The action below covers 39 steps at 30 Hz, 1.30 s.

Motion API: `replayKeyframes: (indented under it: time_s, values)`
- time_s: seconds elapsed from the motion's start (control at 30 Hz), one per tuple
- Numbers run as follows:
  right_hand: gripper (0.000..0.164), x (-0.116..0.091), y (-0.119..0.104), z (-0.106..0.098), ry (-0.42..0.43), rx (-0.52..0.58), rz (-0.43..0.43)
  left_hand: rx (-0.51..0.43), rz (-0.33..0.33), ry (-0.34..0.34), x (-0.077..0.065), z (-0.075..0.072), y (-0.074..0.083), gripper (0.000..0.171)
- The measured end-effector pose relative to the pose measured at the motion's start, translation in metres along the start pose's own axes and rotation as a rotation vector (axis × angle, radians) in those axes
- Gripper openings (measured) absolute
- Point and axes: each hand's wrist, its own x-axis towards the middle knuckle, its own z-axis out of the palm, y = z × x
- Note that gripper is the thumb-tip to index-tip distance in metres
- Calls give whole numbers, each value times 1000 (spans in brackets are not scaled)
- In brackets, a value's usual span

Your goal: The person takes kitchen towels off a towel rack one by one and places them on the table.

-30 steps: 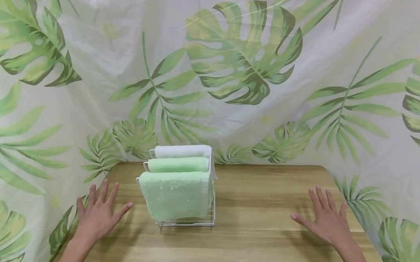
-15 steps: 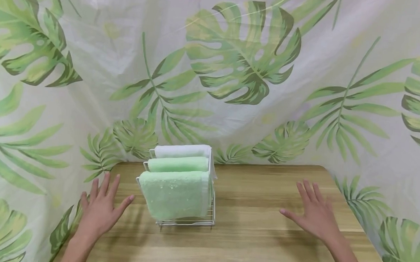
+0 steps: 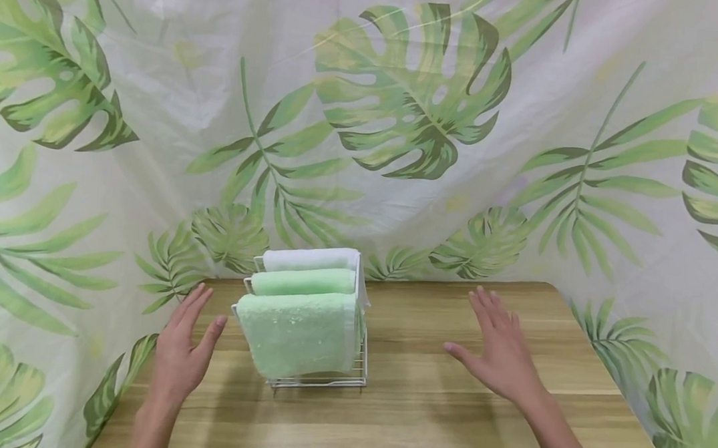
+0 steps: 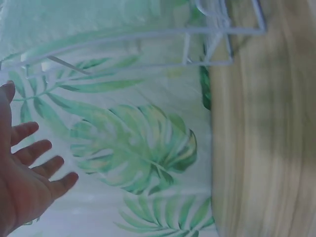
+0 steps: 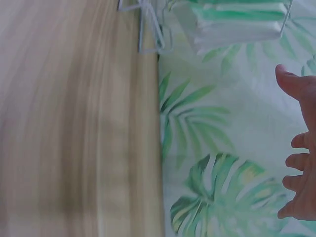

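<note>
Although largely hidden under towels [image 3: 296, 335], a white rack [image 3: 318, 384] between left hand [image 3: 178, 358] and right hand [image 3: 503, 357], fingers [image 3: 481, 314] straight, slightly spread.

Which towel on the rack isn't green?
The white towel at the back of the rack; the two green towels hang in front of it.

Pale leaf-print cloth [image 3: 431, 220] hanging behind, wood-grain table [image 3: 435, 414] with rounded corners

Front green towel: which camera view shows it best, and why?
The head view: the front green towel hangs facing the camera, uncovered and uncropped. The left wrist view seems to catch only a blurred, cropped part; the right wrist view shows green edges, but which towel's is unclear.
</note>
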Motion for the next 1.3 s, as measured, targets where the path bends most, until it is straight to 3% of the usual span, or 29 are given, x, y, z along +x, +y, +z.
replayKeyframes:
  time_s: [0.17, 0.23, 0.37, 0.77, 0.87, 1.07, 1.3]
  values:
    - [103, 7, -20, 2, 20, 36, -42, -126, 108, 159, 3, 7, 7, 43]
    - [101, 10, -28, 2, 22, 48, -59, -205, 113, 191, 4, 8, 11, 38]
    - [98, 14, -43, 2, 24, 62, -91, -356, 53, 218, 4, 10, 20, 33]
    - [94, 23, -82, 5, 55, 99, -179, -634, -70, 228, 6, 19, 34, 20]
    - [93, 25, -91, 6, 46, 109, -194, -655, -90, 215, 5, 18, 37, 18]
    - [91, 31, -111, 6, 42, 119, -256, -591, -136, 182, 6, 19, 44, 11]
    - [85, 45, -139, 5, 51, 147, -369, -652, -206, 153, 8, 23, 47, 9]
